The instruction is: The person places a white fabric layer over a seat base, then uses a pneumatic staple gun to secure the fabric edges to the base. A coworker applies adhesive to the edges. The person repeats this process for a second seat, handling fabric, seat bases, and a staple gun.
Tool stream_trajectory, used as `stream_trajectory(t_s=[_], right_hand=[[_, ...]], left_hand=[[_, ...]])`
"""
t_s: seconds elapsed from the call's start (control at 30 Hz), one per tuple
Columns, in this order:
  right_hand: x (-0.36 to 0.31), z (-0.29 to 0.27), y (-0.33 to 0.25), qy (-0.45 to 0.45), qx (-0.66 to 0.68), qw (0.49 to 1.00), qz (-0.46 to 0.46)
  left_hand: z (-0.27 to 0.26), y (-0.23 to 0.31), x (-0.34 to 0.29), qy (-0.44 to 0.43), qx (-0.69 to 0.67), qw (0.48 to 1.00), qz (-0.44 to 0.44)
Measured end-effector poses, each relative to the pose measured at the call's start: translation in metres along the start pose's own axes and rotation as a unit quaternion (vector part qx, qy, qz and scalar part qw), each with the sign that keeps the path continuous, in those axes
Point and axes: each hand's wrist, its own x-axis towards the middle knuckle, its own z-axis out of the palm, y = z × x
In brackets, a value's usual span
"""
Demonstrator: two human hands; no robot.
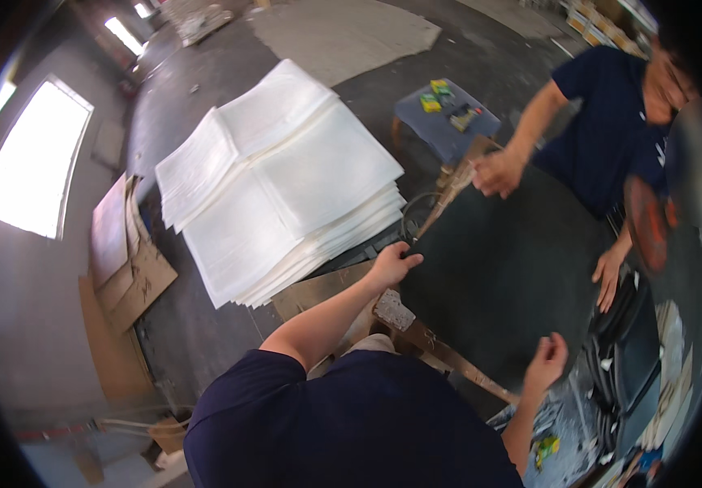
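A wide dark sheet or surface (497, 260) lies in front of me, bordered by a worn brown edge. At its left corner my left hand (393, 264) is closed, thumb and fingers pinching the dark edge. My right hand (547, 363) is over the near right part, fingers loosely curled and apart, with nothing visible in them. Across from me, a co-worker's hand (497, 172) is at the far left corner beside the brown edge. That person's other hand (608, 278) rests flat at the right side.
A tall stack of white sheets (286, 187) stands left. Beyond is a small blue-grey table (448, 122) with green-yellow packets. Black folded items (623, 350) are piled at right, near clear plastic (566, 439). Cardboard (127, 276) leans by the left wall. A blurred orange-and-grey object (647, 224) hangs at right.
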Motion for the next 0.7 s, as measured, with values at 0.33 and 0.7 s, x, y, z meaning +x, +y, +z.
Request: stream_trajectory(t_s=[0.33,0.7], right_hand=[[-0.037,0.151,-0.181,-0.439,0.030,0.874,-0.207],[-0.051,0.185,-0.210,-0.441,-0.125,0.879,-0.128]], left_hand=[[-0.003,-0.020,0.011,0.017,0.000,1.000,0.016],[-0.260,-0.169,0.073,0.166,-0.006,0.974,-0.152]])
